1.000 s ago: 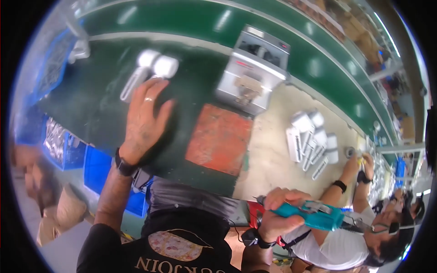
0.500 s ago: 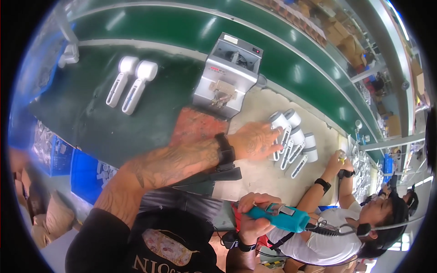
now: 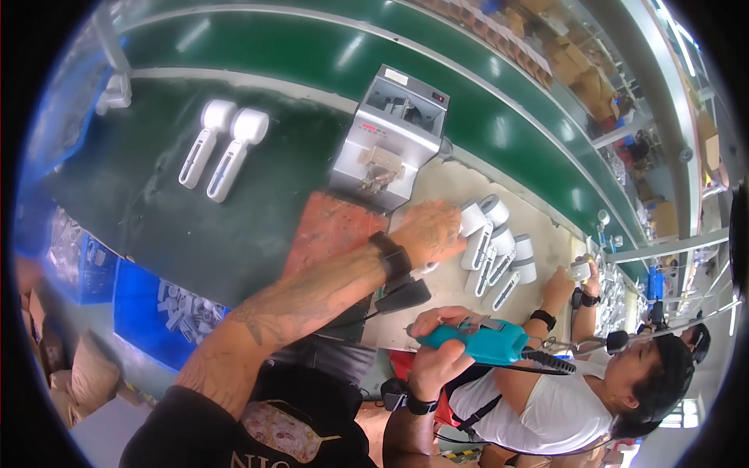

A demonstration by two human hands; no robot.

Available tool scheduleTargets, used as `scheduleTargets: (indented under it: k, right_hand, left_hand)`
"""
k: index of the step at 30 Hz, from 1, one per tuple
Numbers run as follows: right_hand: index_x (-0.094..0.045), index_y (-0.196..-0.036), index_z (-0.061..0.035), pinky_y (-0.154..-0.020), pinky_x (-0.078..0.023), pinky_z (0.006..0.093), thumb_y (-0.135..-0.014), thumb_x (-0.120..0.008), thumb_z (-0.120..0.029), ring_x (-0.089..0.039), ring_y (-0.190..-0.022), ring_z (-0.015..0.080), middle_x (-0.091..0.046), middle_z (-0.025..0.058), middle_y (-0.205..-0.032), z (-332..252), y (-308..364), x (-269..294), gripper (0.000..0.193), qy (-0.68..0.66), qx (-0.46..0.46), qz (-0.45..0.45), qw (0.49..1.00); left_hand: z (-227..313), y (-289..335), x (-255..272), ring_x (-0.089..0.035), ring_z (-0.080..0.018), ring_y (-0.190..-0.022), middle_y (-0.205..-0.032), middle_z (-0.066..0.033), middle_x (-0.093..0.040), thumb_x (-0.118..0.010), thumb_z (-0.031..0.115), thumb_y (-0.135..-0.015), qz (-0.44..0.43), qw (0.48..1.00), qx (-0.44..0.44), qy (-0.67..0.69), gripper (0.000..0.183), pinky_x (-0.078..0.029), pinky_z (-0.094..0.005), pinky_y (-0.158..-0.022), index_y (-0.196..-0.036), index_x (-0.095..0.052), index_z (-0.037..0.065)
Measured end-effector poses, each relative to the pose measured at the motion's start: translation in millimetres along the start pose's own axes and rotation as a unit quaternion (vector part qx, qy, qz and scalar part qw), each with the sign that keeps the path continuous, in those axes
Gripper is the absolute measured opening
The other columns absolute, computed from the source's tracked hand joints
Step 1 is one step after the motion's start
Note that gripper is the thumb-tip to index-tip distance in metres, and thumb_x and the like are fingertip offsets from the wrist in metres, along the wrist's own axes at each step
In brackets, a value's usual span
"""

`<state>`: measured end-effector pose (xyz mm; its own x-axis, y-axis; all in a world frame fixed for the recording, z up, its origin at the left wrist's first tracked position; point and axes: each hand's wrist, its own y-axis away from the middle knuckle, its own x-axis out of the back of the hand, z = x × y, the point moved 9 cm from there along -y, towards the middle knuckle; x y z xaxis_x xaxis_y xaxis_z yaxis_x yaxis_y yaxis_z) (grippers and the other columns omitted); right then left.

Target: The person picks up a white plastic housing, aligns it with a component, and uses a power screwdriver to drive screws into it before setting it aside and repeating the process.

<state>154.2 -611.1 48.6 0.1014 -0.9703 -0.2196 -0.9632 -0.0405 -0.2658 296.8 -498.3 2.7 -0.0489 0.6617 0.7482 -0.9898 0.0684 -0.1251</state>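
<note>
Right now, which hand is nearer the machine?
Left. The left hand is just this side of the machine; the right hand, holding the teal tool, is farther back.

Looks like a factory workshop, judging by a glossy green strip across the top, boxy silver metal machine at upper centre, teal corded power tool and blue plastic parts bin lower left.
</note>
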Motion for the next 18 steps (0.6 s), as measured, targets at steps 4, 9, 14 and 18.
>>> scheduleTargets:
  k: [4,9,14,18]
  right_hand:
    - [-0.051,-0.108,0.0041,-0.053,-0.046,0.03,-0.089,-0.064,-0.062,-0.056,-0.059,0.0184,-0.055,0.008,-0.069,5.0,-20.9,16.4,0.07,0.102,0.048,0.013,0.994]
    - [-0.052,-0.11,0.0048,-0.059,-0.05,0.0301,-0.092,-0.06,-0.061,-0.063,-0.07,0.0209,-0.061,0.0104,-0.078,17.0,-40.4,19.9,0.069,0.18,0.057,0.028,0.982]
    - [-0.052,-0.111,0.0048,-0.062,-0.05,0.0324,-0.094,-0.057,-0.059,-0.06,-0.067,0.0211,-0.059,0.0093,-0.075,19.6,-47.2,-0.4,0.066,0.144,-0.003,-0.008,0.99]
    - [-0.052,-0.112,0.0013,-0.056,-0.041,0.031,-0.095,-0.051,-0.066,-0.049,-0.058,0.0173,-0.051,0.0053,-0.067,-19.4,-65.1,-32.3,0.069,0.083,0.044,-0.017,0.995]
  left_hand:
    - [27.7,34.5,35.5,-0.064,-0.034,-0.087,-0.094,-0.0163,-0.064,-0.064,0.032,-0.085,0.071,0.989,-0.127,-0.002,0.038,-0.051,-0.0451,-0.079,-0.107,-0.063,0.001]
    - [20.5,89.6,88.4,-0.064,-0.0317,-0.086,-0.091,-0.0116,-0.062,-0.073,0.024,-0.079,0.113,0.964,-0.229,0.068,0.03,-0.053,-0.0394,-0.073,-0.098,-0.063,0.003]
    - [-12.4,113.3,110.7,-0.065,-0.0315,-0.086,-0.092,-0.01,-0.062,-0.074,0.023,-0.08,0.083,0.973,-0.212,0.04,0.023,-0.054,-0.0402,-0.074,-0.092,-0.064,0.006]
    - [-41.4,109.7,108.3,-0.063,-0.0299,-0.094,-0.097,-0.009,-0.063,-0.074,0.025,-0.082,0.054,0.976,-0.195,0.078,0.024,-0.051,-0.04,-0.083,-0.096,-0.067,0.007]
